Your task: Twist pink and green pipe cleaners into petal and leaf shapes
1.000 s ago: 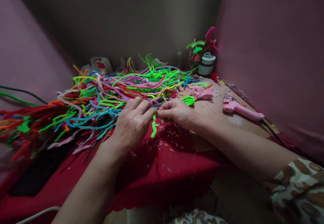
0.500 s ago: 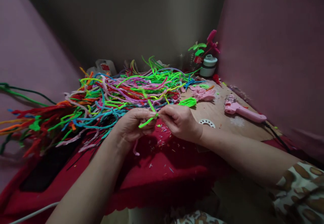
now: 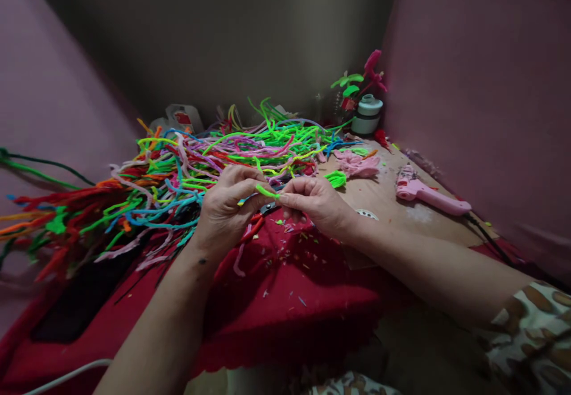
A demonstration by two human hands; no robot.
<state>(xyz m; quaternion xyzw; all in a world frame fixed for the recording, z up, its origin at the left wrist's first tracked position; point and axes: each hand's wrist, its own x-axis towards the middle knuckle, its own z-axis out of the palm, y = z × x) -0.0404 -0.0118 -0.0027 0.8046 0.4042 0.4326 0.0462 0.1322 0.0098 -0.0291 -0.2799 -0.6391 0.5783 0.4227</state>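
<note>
A short length of bright green pipe cleaner [image 3: 267, 192] spans the gap between my hands above the red cloth. My left hand [image 3: 232, 201] has its fingers closed at the left end of it. At the right end, thumb and finger of my right hand [image 3: 314, 204] pinch it. Behind my left hand lies a large tangled heap of coloured pipe cleaners [image 3: 250, 145]. A bundle of green loops [image 3: 335, 179] rests just behind my right hand. Red-handled pliers or scissors [image 3: 255, 228] show partly beneath my left hand.
A pink glue gun [image 3: 435, 198] lies on the wooden board [image 3: 392, 228] at right. Behind it stand a white jar [image 3: 367, 115] and fuzzy flowers [image 3: 375, 71]. Scraps dot the red cloth [image 3: 285, 300]. A dark flat object [image 3: 80, 300] lies at left.
My left hand has risen and turned, its fingers now over the green pipe cleaner. The crossed green ends seen before now show as one short piece. My right hand has moved slightly up.
</note>
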